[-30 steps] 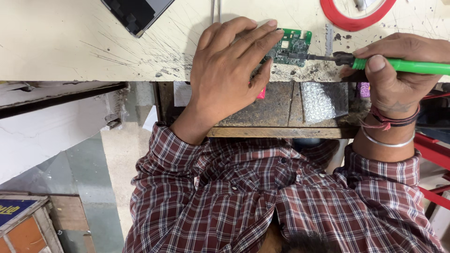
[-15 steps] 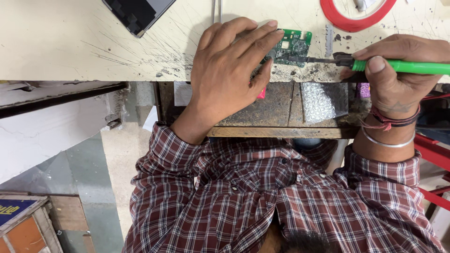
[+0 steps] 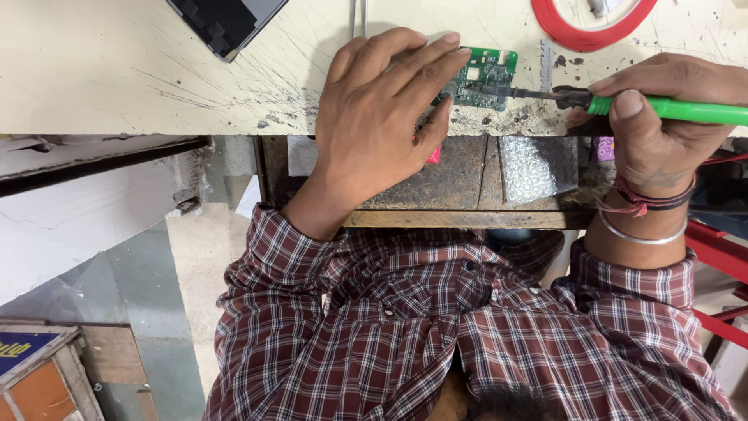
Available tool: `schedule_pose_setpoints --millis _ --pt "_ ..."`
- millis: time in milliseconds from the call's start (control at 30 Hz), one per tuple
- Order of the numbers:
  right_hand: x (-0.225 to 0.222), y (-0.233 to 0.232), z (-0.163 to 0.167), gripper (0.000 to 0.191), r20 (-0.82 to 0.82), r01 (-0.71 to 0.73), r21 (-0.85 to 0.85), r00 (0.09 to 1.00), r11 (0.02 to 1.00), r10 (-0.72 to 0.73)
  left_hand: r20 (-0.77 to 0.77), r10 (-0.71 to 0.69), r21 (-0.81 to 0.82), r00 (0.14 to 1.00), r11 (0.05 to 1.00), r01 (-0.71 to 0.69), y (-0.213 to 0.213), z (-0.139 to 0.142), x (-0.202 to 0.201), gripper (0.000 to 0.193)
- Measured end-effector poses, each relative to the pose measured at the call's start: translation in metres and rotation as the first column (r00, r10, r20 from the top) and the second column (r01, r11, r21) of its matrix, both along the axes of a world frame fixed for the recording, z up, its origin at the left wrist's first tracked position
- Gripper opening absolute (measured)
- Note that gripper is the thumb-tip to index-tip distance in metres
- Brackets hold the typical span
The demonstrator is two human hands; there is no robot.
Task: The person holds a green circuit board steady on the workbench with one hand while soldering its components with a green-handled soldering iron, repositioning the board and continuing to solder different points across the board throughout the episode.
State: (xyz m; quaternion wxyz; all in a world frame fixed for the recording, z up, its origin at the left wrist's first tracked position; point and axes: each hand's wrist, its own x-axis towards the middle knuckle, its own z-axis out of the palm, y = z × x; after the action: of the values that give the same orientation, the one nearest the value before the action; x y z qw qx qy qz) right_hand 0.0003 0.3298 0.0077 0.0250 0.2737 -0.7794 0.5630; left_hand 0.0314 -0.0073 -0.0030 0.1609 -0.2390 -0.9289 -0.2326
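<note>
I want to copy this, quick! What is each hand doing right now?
Left hand: open, fingers spread flat, pinning the green circuit board to the table.
Right hand: closed around the green-handled tool, tip on the board.

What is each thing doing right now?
Left hand: flat, pressing on the board's edge.
Green circuit board: lying flat on the bench.
Right hand: closed round the green-handled tool.
Green-handled tool: held sideways, tip on the board.
Red tape roll: lying flat.
</note>
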Motion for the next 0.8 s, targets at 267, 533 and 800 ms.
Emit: schedule_pose_setpoints --millis 267,533,800 --pt "0.0027 -0.0014 0.0023 0.032 0.0 -0.025 -0.015 1.0 1.0 0.025 -0.003 0.001 0.001 1.0 1.0 -0.001 0.0009 0.001 0.0011 0.041" --pt "0.0016 -0.0018 0.0031 0.033 -0.024 0.048 0.078 0.999 0.996 -0.047 0.003 0.0 0.013 1.0 1.0 0.0 0.0008 0.0015 0.0026 0.042" --pt "0.0056 -0.0007 0.0031 0.033 -0.008 0.026 -0.001 1.0 1.0 -0.026 0.016 0.003 0.019 1.0 1.0 -0.004 0.001 0.0032 0.0047 0.043"
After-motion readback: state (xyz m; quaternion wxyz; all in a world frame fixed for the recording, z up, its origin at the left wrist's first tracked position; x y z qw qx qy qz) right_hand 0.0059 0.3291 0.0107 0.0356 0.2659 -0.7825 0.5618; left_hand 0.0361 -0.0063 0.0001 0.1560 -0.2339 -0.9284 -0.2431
